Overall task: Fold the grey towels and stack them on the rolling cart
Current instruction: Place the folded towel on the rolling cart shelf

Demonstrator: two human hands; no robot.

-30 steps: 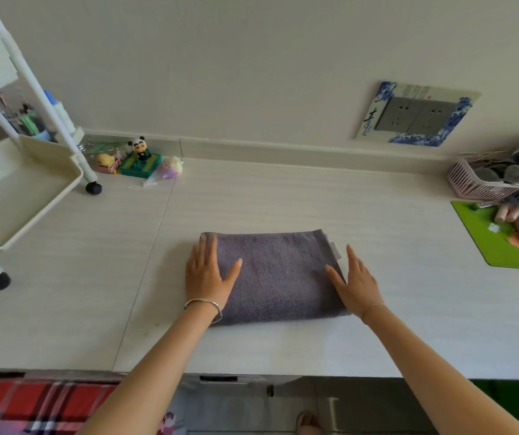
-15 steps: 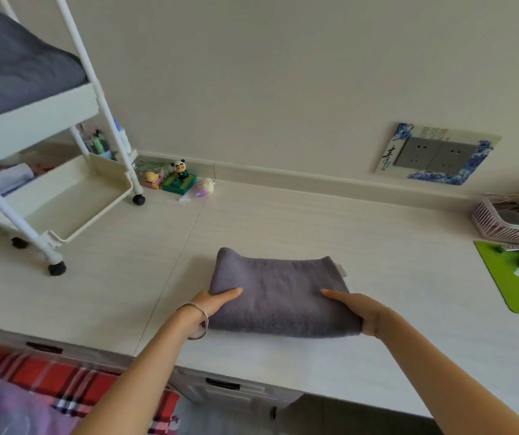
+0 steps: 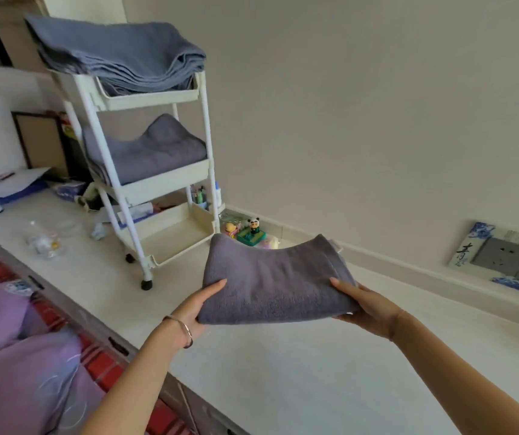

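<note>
The person holds a folded grey towel (image 3: 270, 277) just above the white counter (image 3: 283, 387), toward its back edge and just right of the rolling cart (image 3: 164, 180). The left hand (image 3: 196, 306) grips the towel's left end and the right hand (image 3: 365, 306) its right end, thumbs on top, fingers tucked underneath. A towel stack (image 3: 120, 54) fills the cart's top tray.

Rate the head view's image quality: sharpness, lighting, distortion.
Head view: soft, even daylight and no glare; slight blur throughout, worst on the cart at left; wide-angle distortion leans the cart's posts; the folded towel, gripped by the left hand and right hand, looks sharpest.
</note>
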